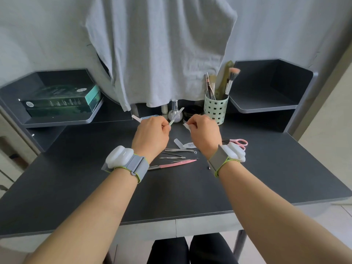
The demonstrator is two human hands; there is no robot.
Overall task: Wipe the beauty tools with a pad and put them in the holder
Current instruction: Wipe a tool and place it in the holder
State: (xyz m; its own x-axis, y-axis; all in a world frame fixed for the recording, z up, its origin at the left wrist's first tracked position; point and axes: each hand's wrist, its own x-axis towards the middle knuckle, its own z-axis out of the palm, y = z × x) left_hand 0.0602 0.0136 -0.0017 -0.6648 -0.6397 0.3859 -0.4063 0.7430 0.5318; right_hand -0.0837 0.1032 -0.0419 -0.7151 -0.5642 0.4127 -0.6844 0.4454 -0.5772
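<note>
Dark desk (76, 187) with side shelves (262, 103) below a hung grey cloth (162, 50).

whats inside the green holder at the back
The holder has brushes, pencils and an olive-green tool standing upright; their lower ends are hidden by its wall.

Bare forearms, grey wristbands (137, 167) with white pods, dark trousers (190, 250)
</note>
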